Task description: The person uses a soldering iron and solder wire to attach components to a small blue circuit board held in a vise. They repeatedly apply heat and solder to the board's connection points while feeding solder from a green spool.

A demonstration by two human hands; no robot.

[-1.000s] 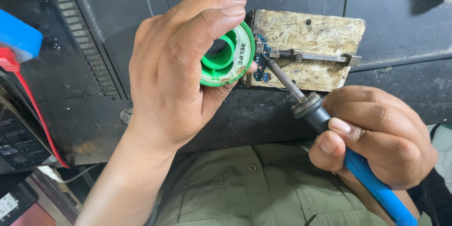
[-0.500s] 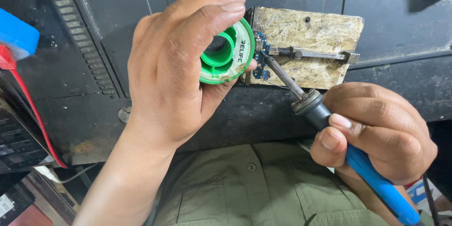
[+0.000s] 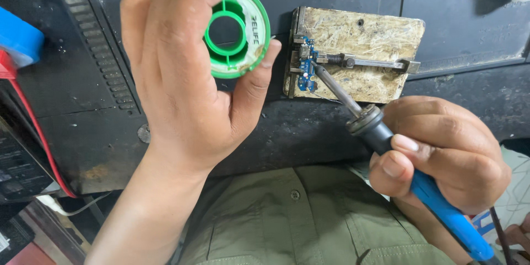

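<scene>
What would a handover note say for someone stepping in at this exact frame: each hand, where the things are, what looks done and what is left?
Left hand: fingers closed around a green solder spool, held up beside the wooden holder block.
Right hand: grips the blue-handled soldering iron, tip resting on the small blue circuit board.
Board: clamped at the left edge of the block by a spring-loaded metal arm, on the dark bench.
Done: board fixed, iron tip at the board.
Left: whether any joint is finished is too small to tell; no solder wire can be seen at the tip.
</scene>
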